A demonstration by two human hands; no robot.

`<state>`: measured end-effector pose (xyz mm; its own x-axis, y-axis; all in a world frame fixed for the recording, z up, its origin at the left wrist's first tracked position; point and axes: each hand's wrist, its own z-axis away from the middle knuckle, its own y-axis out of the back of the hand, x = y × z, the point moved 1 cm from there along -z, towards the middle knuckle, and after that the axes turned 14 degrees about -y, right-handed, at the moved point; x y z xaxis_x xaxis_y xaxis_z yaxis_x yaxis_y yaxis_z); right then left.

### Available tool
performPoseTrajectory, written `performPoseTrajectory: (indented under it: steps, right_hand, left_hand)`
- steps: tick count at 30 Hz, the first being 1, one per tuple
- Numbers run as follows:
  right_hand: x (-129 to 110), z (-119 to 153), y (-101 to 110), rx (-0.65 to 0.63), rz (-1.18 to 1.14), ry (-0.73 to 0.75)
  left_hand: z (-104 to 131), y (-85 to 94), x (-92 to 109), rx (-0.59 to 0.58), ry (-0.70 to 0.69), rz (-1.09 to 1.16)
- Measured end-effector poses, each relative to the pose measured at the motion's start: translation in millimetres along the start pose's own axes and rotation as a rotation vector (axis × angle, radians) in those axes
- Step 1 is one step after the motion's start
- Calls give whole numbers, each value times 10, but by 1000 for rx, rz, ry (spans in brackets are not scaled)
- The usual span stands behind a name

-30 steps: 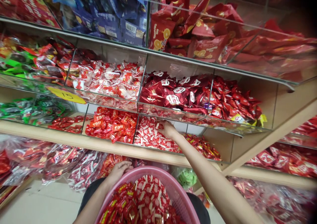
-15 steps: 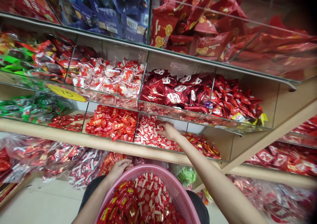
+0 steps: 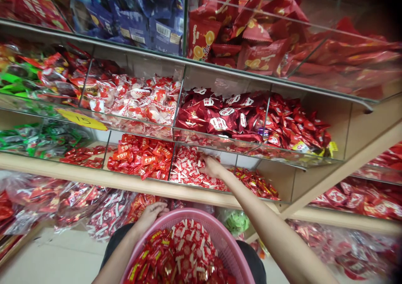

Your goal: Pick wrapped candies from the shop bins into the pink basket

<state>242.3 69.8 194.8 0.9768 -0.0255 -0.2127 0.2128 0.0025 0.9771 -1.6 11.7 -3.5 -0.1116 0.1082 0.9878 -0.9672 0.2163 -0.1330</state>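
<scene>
My right hand reaches into the lower shelf, its fingers bent down on the red-and-white wrapped candies; whether they grip any is hidden. On the rim of the pink basket, at its upper left, rests my left hand, fingers partly bent and partly hidden by the rim. The basket stands between the knees and holds red-and-white candies beside red-and-yellow ones.
Glass dividers split the shelves. Orange-red candies lie left of my right hand, red-and-yellow ones right. Above is a glass-fronted shelf with a yellow price tag. Bagged candies lie below the wooden edge.
My right hand has shifted slightly over the red-and-white candies, its fingers now more bent. The left hand and basket look the same.
</scene>
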Motion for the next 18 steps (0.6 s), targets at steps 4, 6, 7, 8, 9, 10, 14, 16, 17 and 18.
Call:
performPoseTrajectory:
  steps: [4, 6, 7, 8, 9, 10, 14, 16, 17, 18]
  right_hand:
    - [10, -18, -28, 6, -27, -18]
    - [20, -34, -44, 9, -42, -22]
    - [28, -41, -46, 9, -51, -22]
    - [38, -46, -41, 8, -60, -18]
    - [50, -48, -30, 7, -70, -10]
    - [64, -46, -12, 4, -82, 2]
    - [101, 8, 105, -16, -123, 57]
    - [83, 53, 156, -45, -131, 68]
    - [61, 75, 171, -62, -130, 71]
    - [31, 96, 177, -78, -122, 69]
  left_hand:
    - [-6, -9, -5, 11, 3, -2]
    - [-6, -5, -9, 7, 2, -6]
    - [-6, 0, -11, 7, 1, -8]
    - [-6, 6, -14, 8, 0, -10]
    - [-6, 12, -17, 8, -1, -10]
    - [-7, 18, -22, 9, -5, -10]
    - [-16, 27, -49, -4, -12, -5]
    - [-24, 25, -66, -5, -8, -8]
    - [-28, 23, -75, -5, -5, -10]
    - [-31, 21, -82, -4, -4, -10]
